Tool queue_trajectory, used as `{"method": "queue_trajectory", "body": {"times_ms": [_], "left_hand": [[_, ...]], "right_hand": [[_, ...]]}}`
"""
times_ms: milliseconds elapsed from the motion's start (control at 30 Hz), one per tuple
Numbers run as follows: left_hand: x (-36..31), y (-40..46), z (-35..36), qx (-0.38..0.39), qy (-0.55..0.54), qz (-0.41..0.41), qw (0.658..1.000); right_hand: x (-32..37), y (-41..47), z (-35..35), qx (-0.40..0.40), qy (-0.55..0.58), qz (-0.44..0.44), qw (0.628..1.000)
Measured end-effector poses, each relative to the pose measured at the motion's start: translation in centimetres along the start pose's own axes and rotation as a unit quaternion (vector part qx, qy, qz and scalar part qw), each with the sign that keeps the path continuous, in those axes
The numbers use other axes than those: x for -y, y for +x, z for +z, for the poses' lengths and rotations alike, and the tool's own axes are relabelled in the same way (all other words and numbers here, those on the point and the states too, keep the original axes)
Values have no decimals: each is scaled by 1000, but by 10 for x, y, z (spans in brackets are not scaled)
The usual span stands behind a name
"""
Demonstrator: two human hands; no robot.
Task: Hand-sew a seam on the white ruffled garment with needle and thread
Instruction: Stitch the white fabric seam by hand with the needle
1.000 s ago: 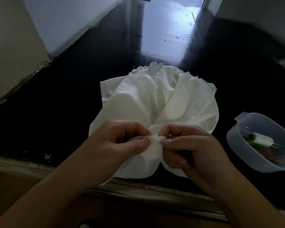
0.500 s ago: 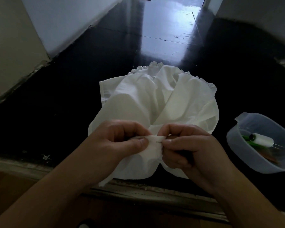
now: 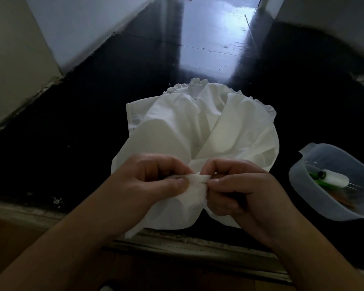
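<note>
At the near edge of the dark surface (image 3: 93, 143), the white ruffled garment (image 3: 208, 131) lies bunched, its nearest fold lifted between both hands. The left hand (image 3: 153, 177) pinches that fold between thumb and curled fingers. The right hand (image 3: 235, 185) pinches at the fold's edge, where a thin dark line, probably the needle (image 3: 203, 182), sits in the cloth. No thread can be made out. This looks like mid-stitch. The next move likely calls for drawing the needle through while the left hand keeps the fold taut. A plastic tub (image 3: 315, 208) with a white spool (image 3: 334, 178) stands well apart, right.
</note>
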State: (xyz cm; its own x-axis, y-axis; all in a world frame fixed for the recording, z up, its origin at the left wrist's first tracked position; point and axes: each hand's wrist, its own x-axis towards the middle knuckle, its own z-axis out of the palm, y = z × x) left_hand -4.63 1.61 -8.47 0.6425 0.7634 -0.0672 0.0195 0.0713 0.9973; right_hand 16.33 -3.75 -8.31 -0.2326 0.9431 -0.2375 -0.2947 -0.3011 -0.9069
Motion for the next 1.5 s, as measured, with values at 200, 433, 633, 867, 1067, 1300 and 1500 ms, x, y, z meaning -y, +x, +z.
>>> {"method": "queue_trajectory", "body": {"times_ms": [200, 433, 633, 867, 1067, 1300, 1500], "left_hand": [[2, 2, 2, -8, 21, 11, 1000], [4, -2, 8, -60, -4, -9, 998], [0, 0, 9, -71, -175, -20, 982], [5, 6, 4, -59, -333, -37, 940], [-1, 22, 6, -55, -346, -31, 936], [3, 45, 18, -76, -292, -21, 953], [8, 56, 17, -87, -279, -48, 955]], "right_hand": [[-3, 2, 1, -1, 15, -8, 1000], [-3, 8, 9, -16, 35, -10, 999], [2, 12, 19, -20, 71, -36, 997], [2, 27, 33, -47, 96, -26, 994], [13, 26, 36, -53, 142, -48, 987], [6, 36, 7, -30, 146, -79, 986], [5, 43, -5, -12, 166, -59, 984]]}}
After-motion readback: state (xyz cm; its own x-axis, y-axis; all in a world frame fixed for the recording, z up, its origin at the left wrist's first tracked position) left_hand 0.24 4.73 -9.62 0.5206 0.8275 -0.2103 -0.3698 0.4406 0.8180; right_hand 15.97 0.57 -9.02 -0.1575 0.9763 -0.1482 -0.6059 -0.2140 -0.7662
